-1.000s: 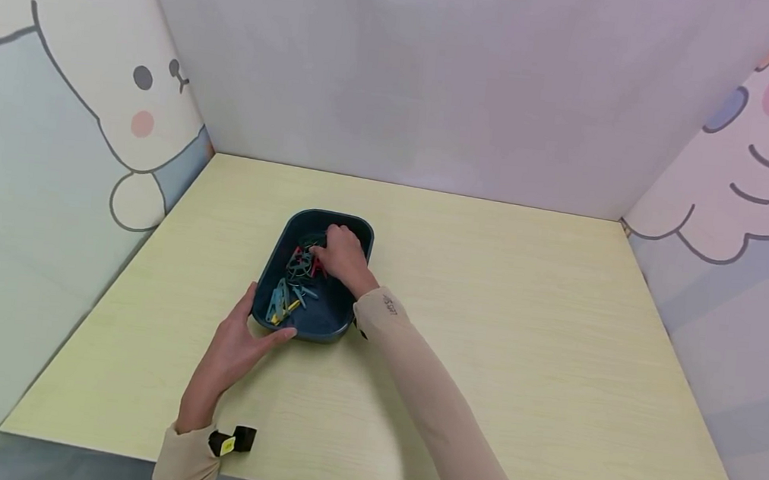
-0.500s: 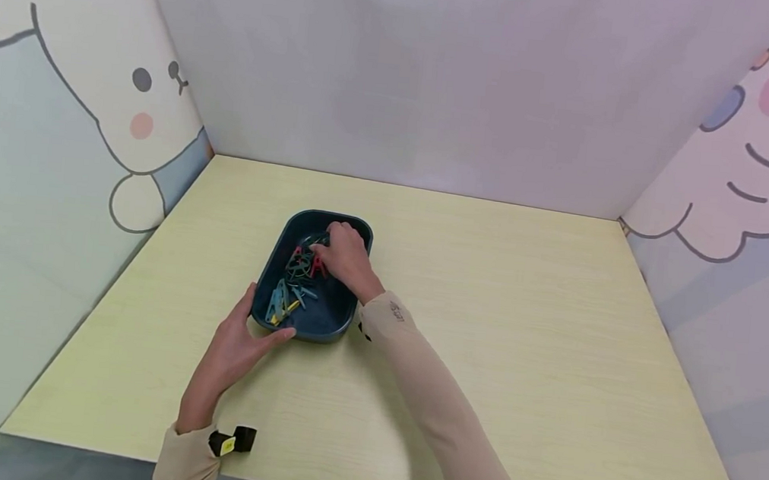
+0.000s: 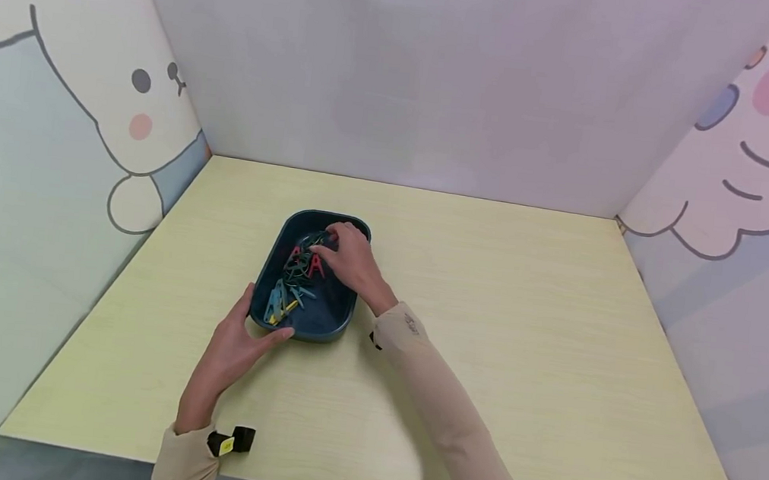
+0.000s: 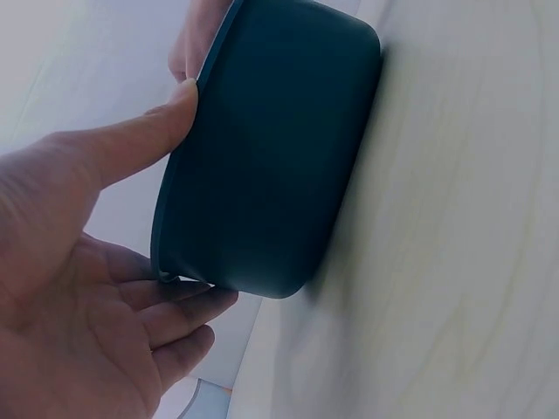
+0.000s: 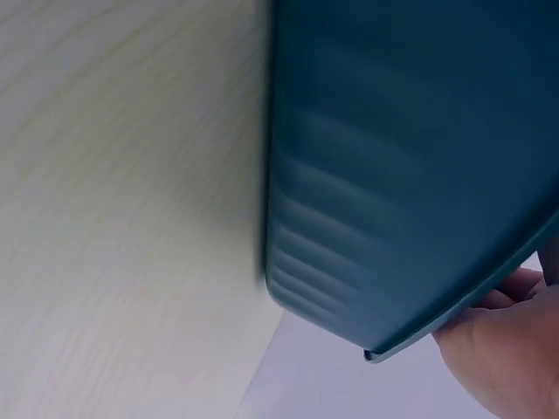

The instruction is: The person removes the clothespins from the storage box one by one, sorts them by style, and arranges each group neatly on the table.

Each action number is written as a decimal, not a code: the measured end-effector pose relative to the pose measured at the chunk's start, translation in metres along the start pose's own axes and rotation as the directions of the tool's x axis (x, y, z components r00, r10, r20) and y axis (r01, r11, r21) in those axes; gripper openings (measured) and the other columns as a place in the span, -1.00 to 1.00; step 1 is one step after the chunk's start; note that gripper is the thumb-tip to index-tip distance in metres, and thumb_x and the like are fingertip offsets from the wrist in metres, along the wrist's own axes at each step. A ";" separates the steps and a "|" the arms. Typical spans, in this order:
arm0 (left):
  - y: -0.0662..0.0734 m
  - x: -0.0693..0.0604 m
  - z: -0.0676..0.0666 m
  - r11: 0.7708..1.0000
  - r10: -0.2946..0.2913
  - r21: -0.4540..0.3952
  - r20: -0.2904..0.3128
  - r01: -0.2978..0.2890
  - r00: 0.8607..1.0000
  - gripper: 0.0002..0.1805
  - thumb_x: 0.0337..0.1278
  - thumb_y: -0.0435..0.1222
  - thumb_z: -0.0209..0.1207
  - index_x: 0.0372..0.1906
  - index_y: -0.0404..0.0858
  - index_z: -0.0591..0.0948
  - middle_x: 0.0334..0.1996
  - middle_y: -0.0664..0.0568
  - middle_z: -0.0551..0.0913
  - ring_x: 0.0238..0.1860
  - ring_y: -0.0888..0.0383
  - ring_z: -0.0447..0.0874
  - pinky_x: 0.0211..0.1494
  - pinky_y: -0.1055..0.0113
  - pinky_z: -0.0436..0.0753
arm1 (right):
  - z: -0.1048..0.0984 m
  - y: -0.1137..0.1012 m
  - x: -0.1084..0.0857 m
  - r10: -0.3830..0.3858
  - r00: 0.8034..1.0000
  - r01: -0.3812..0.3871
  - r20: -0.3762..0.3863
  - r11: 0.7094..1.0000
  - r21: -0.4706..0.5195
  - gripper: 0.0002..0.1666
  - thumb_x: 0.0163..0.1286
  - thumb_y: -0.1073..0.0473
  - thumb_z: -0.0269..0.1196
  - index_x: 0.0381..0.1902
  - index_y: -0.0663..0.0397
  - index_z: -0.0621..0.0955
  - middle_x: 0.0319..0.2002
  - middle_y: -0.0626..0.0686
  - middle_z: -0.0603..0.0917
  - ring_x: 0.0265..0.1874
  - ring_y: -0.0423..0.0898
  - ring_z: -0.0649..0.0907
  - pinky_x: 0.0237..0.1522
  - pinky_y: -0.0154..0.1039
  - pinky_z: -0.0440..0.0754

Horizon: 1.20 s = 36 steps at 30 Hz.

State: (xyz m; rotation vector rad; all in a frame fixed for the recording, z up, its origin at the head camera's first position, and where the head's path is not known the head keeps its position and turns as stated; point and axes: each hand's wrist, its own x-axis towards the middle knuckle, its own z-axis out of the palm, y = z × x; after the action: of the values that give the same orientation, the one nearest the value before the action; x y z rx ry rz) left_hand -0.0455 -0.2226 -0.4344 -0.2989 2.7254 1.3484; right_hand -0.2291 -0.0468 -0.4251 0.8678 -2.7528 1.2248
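A dark blue-green bin (image 3: 322,330) stands on the table, holding small clips: light-blue ones (image 3: 275,303), a yellow one (image 3: 287,310), red ones (image 3: 316,265) and dark green ones (image 3: 297,269). My left hand (image 3: 233,352) grips the bin's near left corner, thumb on the near rim and fingers at the left side; the left wrist view shows this hand (image 4: 96,236) against the outer wall (image 4: 271,148). My right hand (image 3: 353,262) reaches over the right rim into the far part, thumb and fingertips apart near the green clips. In the right wrist view the wall (image 5: 376,175) hides its fingertips.
The pale wooden table (image 3: 519,343) extends to the right of the bin. A grey-white wall (image 3: 426,83) rises behind it, with cartoon-printed walls at the left (image 3: 41,164) and right. A black band with a small box (image 3: 243,439) sits at my left wrist.
My right hand and forearm have shifted slightly right and toward me, and the gap between thumb and fingers shows more. The left hand still grips the same corner.
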 end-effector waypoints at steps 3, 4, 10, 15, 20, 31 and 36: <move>0.000 0.000 0.000 1.000 0.002 0.002 0.001 -0.002 1.000 0.26 0.28 0.12 0.35 0.66 -0.38 -0.23 0.64 -0.36 -0.14 0.60 -0.35 -0.13 0.52 -0.31 0.09 | -0.005 0.001 -0.005 -0.027 0.999 0.028 -0.025 0.999 0.019 -0.42 0.45 0.00 0.40 0.26 0.25 0.59 0.09 0.16 0.63 0.03 -0.01 0.65 0.08 -0.15 0.65; 0.000 0.000 0.000 1.000 0.002 0.005 0.002 -0.002 1.000 0.27 0.28 0.12 0.35 0.66 -0.37 -0.23 0.64 -0.36 -0.14 0.60 -0.35 -0.13 0.52 -0.32 0.09 | -0.007 0.001 -0.007 -0.037 0.999 0.038 -0.034 0.999 0.026 -0.42 0.45 0.01 0.40 0.26 0.25 0.59 0.09 0.16 0.63 0.03 0.00 0.66 0.07 -0.14 0.65; -0.001 0.001 -0.001 1.000 0.006 0.014 0.001 -0.006 1.000 0.27 0.28 0.13 0.35 0.66 -0.37 -0.24 0.63 -0.36 -0.14 0.60 -0.36 -0.13 0.53 -0.31 0.09 | -0.021 0.004 -0.018 -0.078 0.992 0.085 -0.102 0.994 0.066 -0.43 0.42 0.08 0.42 0.25 0.28 0.58 0.02 0.18 0.64 -0.01 0.02 0.66 0.09 -0.16 0.65; -0.001 0.000 -0.002 1.000 0.003 0.016 0.004 -0.003 1.000 0.28 0.28 0.13 0.36 0.66 -0.37 -0.24 0.63 -0.37 -0.14 0.60 -0.36 -0.14 0.53 -0.31 0.09 | -0.033 0.010 -0.026 -0.111 0.978 0.130 -0.175 0.987 0.099 -0.44 0.41 0.14 0.43 0.25 0.32 0.57 -0.01 0.18 0.64 -0.04 0.05 0.65 0.10 -0.11 0.65; -0.001 0.000 -0.003 1.000 -0.005 0.016 0.008 0.005 1.000 0.28 0.27 0.14 0.35 0.66 -0.36 -0.25 0.64 -0.36 -0.16 0.60 -0.35 -0.15 0.53 -0.31 0.08 | -0.043 0.019 -0.035 -0.124 0.963 0.148 -0.240 0.985 0.088 -0.45 0.38 0.15 0.46 0.21 0.33 0.59 -0.06 0.19 0.65 -0.07 0.07 0.65 0.05 -0.05 0.67; -0.001 0.002 -0.004 0.999 0.004 0.031 0.010 -0.004 1.000 0.28 0.28 0.14 0.34 0.66 -0.37 -0.26 0.64 -0.36 -0.15 0.60 -0.36 -0.14 0.53 -0.31 0.08 | -0.060 0.041 -0.050 -0.100 0.940 0.139 -0.327 0.986 0.097 -0.51 0.35 0.22 0.47 0.12 0.39 0.61 -0.11 0.25 0.65 -0.11 0.16 0.65 0.02 0.10 0.69; -0.002 0.002 -0.004 0.999 0.005 0.034 0.009 -0.005 1.000 0.28 0.28 0.14 0.34 0.66 -0.37 -0.26 0.63 -0.36 -0.15 0.60 -0.36 -0.14 0.53 -0.31 0.08 | -0.064 0.053 -0.056 -0.045 0.942 0.073 -0.334 0.995 0.072 -0.51 0.35 0.19 0.47 0.12 0.37 0.62 -0.12 0.23 0.66 -0.12 0.13 0.66 0.01 0.01 0.69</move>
State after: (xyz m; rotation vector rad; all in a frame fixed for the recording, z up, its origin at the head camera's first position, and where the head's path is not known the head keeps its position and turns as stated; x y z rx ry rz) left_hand -0.0473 -0.2270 -0.4338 -0.2828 2.7407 1.2996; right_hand -0.2215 0.0528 -0.4299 0.6694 -2.4099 1.3423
